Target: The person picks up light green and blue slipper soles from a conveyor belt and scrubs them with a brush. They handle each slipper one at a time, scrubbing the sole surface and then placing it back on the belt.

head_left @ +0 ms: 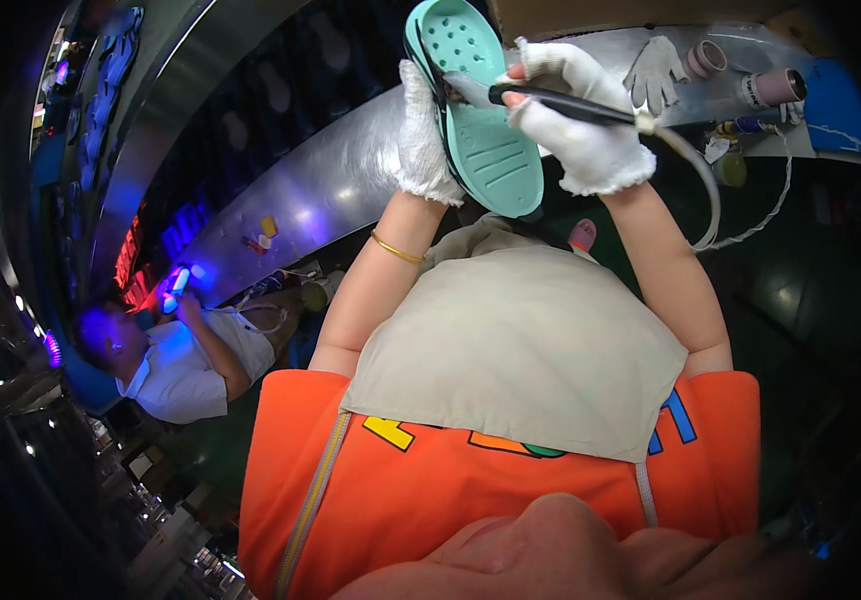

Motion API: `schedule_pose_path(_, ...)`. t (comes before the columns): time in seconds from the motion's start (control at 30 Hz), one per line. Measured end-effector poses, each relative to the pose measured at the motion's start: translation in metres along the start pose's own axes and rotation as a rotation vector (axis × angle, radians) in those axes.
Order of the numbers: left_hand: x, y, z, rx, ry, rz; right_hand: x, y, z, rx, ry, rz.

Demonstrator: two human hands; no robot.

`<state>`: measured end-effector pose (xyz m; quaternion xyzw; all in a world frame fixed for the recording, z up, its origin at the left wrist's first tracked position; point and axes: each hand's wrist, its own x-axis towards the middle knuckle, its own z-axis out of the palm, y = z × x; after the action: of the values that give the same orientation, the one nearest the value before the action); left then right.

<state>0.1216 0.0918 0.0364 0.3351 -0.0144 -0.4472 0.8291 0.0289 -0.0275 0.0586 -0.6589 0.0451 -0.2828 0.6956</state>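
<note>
A mint-green shoe piece (pixel 495 165), dotted with holes at its far end and ridged at its near end, is held up in front of me. My left hand (pixel 424 145), in a white knitted glove, is closed around its left side, where a dark edge shows. In my right hand (pixel 590 130), gloved in white with bare fingertips, is a black-handled brush (pixel 570 104). The brush's pale, blurred tip meets the middle of the shoe piece. From the handle's rear end a whitish hose (pixel 705 180) curves down to the right.
A shiny metal bench (pixel 340 150) runs leftward, beside a dark surface carrying dim sole shapes. On the right lie a grey glove (pixel 655 75), pinkish cylinders (pixel 705 60) and a blue panel (pixel 840 110). Another person (pixel 190 360) works at left with a glowing blue object. A cardboard box (pixel 590 15) stands beyond.
</note>
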Motion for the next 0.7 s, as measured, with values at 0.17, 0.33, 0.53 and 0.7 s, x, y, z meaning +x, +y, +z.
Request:
schedule_pose_path(0.17, 0.004, 0.005, 0.001, 0.006, -0.081, 0.025, 0.000, 0.008, 0.000, -0.177, 0.053, -0.035)
schedule_pose_path(0.33, 0.011, 0.009, -0.012, 0.061, -0.079, 0.081, -0.015, 0.003, 0.013, 0.085, -0.119, 0.115)
schedule_pose_path(0.53, 0.007, 0.019, -0.003, -0.093, -0.218, 0.042, -0.020, 0.004, 0.014, -0.205, -0.030, -0.043)
schedule_pose_path(0.7, 0.013, 0.028, -0.009, 0.022, -0.060, 0.147, -0.019, -0.011, 0.019, 0.024, -0.043, 0.229)
